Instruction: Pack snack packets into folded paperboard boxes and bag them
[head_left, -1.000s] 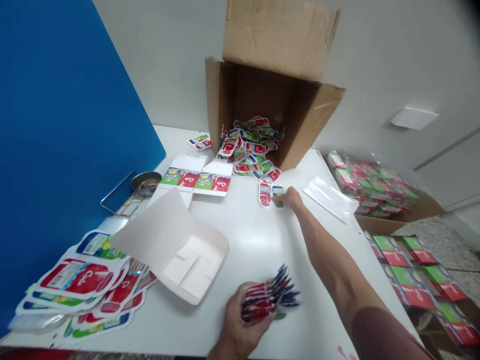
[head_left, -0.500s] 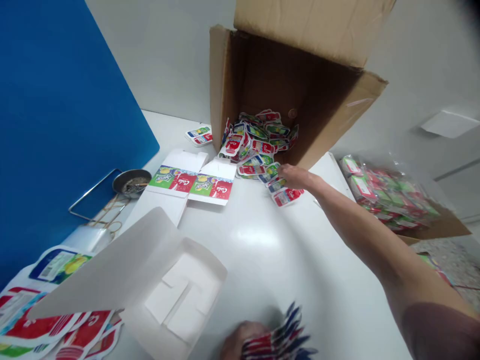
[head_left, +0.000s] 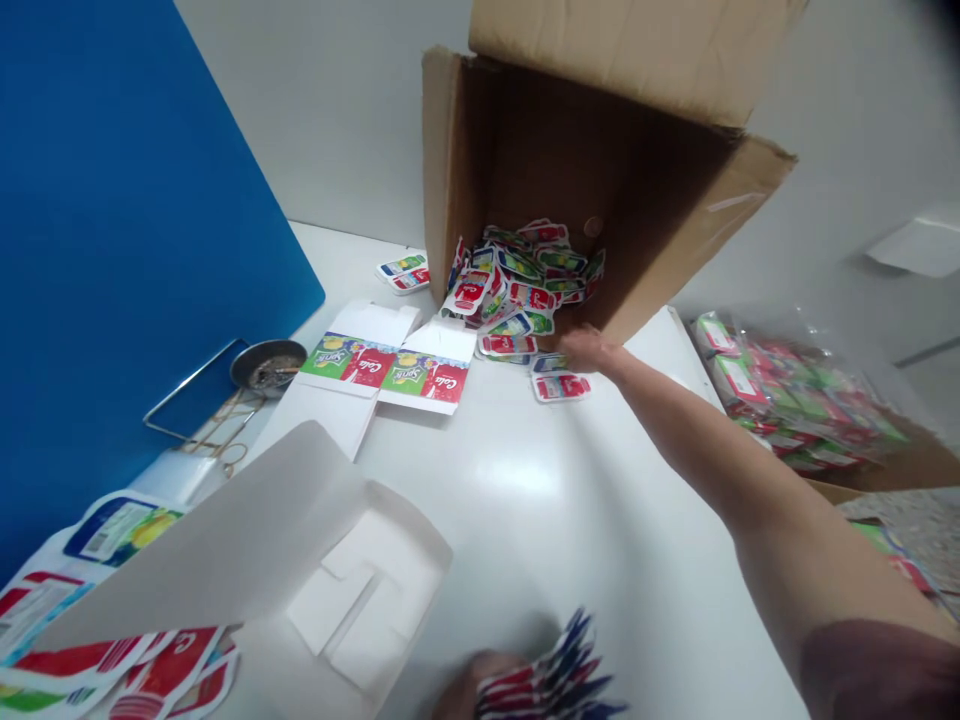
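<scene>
The right hand (head_left: 589, 350) is stretched far across the white table (head_left: 517, 520). Its fingers are close together and reach the lower edge of a heap of small printed packets (head_left: 510, 290), which lies in the mouth of an open cardboard box (head_left: 600, 170) and spreads onto the table. The fingertips are short in this view and partly lost among the packets, so one cannot tell if they pinch a packet or only touch it. One loose packet (head_left: 560, 387) with a red label lies just below the hand.

The left hand (head_left: 484, 685) is at the bottom edge of the view and is mostly cut off. It is closed around a stack of packets (head_left: 551, 670) that stand on their edges, showing red and dark blue. This stack is blurred and its lower part is outside the picture.

Between the hands and the heap lie flat printed carton blanks (head_left: 386, 367) with a "Cola" label. Nearer, an opened white carton (head_left: 352, 570) covers part of some large printed cards (head_left: 120, 560), which the left edge and bottom edge also cut off. Two more packets (head_left: 403, 273) lie apart from the heap, near the box. On the left stands a blue board (head_left: 135, 250), and a small metal pan (head_left: 268, 365) sits by a wire frame (head_left: 191, 390). At the right, past the table, is a clear plastic bag of packets (head_left: 787, 395), too blurred to read.
</scene>
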